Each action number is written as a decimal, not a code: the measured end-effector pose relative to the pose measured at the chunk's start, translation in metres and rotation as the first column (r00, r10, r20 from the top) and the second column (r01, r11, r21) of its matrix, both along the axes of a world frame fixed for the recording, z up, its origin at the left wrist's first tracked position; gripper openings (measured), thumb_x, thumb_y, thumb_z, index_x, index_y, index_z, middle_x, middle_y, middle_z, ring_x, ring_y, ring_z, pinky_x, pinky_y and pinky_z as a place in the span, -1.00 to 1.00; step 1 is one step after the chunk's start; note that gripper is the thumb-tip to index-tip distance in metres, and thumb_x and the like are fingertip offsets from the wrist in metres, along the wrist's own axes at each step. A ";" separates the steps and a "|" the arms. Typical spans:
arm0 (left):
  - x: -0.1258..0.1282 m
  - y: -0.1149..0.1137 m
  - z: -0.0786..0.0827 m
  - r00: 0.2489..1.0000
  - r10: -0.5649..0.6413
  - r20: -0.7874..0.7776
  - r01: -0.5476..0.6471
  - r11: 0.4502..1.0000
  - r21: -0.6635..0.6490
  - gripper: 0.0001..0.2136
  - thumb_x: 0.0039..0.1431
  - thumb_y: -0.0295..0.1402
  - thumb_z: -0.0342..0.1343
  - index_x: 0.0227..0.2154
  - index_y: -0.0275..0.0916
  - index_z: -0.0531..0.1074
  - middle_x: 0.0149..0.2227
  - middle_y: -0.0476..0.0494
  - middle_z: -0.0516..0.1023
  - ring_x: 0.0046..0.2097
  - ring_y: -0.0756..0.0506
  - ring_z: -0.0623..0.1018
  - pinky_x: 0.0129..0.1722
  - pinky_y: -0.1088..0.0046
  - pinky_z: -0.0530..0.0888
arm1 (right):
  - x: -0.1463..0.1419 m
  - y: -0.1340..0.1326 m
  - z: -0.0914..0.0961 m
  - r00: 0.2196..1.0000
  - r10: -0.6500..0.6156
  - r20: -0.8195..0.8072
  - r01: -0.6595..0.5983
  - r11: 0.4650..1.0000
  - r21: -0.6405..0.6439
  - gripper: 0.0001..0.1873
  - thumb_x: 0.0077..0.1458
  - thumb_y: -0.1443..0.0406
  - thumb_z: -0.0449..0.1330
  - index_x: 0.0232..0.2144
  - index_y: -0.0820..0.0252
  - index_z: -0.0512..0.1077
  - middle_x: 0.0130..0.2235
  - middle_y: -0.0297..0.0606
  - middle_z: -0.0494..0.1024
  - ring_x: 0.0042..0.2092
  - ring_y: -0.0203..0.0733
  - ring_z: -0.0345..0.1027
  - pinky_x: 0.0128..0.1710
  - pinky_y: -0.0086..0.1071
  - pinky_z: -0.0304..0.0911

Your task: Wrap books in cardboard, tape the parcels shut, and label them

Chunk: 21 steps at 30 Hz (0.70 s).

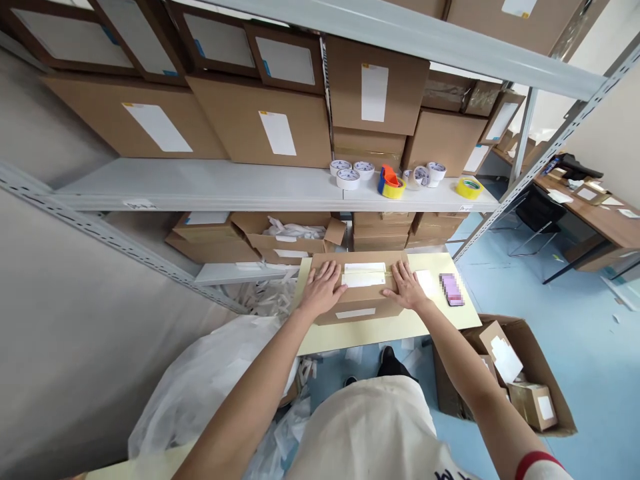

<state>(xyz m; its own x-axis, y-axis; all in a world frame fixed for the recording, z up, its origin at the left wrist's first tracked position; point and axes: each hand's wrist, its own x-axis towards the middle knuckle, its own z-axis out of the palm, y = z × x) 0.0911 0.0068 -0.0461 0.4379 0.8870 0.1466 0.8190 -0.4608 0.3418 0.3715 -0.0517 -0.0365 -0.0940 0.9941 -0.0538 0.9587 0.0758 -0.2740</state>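
Observation:
A closed brown cardboard box (361, 308) with a white label on top and tape along its seam lies on a small pale yellow table (350, 337). My left hand (324, 287) lies flat on the left part of the box top, fingers spread. My right hand (407, 285) rests flat on the right part of the top, fingers stretched out beside the label. Neither hand holds anything. A phone (451, 289) lies on the table to the right of the box.
A grey metal shelf (240, 185) ahead carries stacked labelled boxes, several tape rolls (349, 178) and a yellow tape roll (469, 187). An open carton (520, 373) with small boxes stands on the blue floor at right. White plastic bags (215, 380) lie at left. A desk (600, 213) stands far right.

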 end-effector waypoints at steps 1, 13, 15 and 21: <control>0.000 0.001 -0.001 1.000 -0.002 -0.001 0.002 1.000 0.001 -0.43 0.26 -0.15 -0.06 0.29 -0.23 0.20 0.36 -0.31 0.16 0.39 -0.28 0.10 0.34 -0.05 -0.02 | 0.000 0.000 -0.001 1.000 0.001 0.002 -0.001 1.000 0.011 0.00 0.14 -0.25 -0.04 0.39 0.22 -0.11 0.43 0.06 -0.16 0.44 0.21 -0.38 0.30 0.19 -0.14; 0.032 -0.012 0.002 0.943 0.121 0.309 -0.138 0.990 0.035 -0.44 0.17 -0.23 0.02 0.24 -0.23 0.28 0.39 -0.29 0.10 0.37 -0.31 0.16 0.28 0.13 0.26 | 0.025 0.003 -0.030 0.931 0.115 -0.347 -0.082 0.991 0.107 0.12 0.07 -0.15 0.19 0.41 0.18 -0.29 0.44 0.05 -0.37 0.44 0.16 -0.53 0.36 0.10 -0.21; 0.063 -0.021 0.003 0.919 0.086 0.384 -0.107 0.994 0.033 -0.50 0.18 -0.28 0.00 0.20 -0.21 0.32 0.34 -0.27 0.20 0.35 -0.26 0.23 0.26 0.16 0.30 | 0.036 0.003 -0.038 0.898 0.143 -0.416 -0.110 0.989 0.103 0.13 0.07 -0.12 0.21 0.41 0.13 -0.32 0.44 0.01 -0.42 0.44 0.15 -0.50 0.35 0.09 -0.17; 0.169 -0.049 0.016 0.871 -0.158 0.465 0.174 0.985 0.008 -0.63 0.23 -0.30 0.00 0.07 -0.16 0.45 0.29 -0.23 0.31 0.30 -0.21 0.32 0.25 0.14 0.35 | 0.105 0.015 -0.053 0.865 0.147 -0.481 -0.088 0.986 0.143 -0.13 0.22 -0.03 0.09 0.40 0.05 -0.20 0.44 -0.07 -0.14 0.43 0.01 -0.21 0.33 0.02 -0.03</control>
<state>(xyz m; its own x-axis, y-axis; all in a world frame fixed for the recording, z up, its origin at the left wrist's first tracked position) 0.2598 -0.0425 -0.0301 0.4686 0.8150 0.3409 0.4762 -0.5580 0.6796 0.4763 -0.0368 -0.0895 -0.1953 0.9705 0.1410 0.6866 0.2380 -0.6869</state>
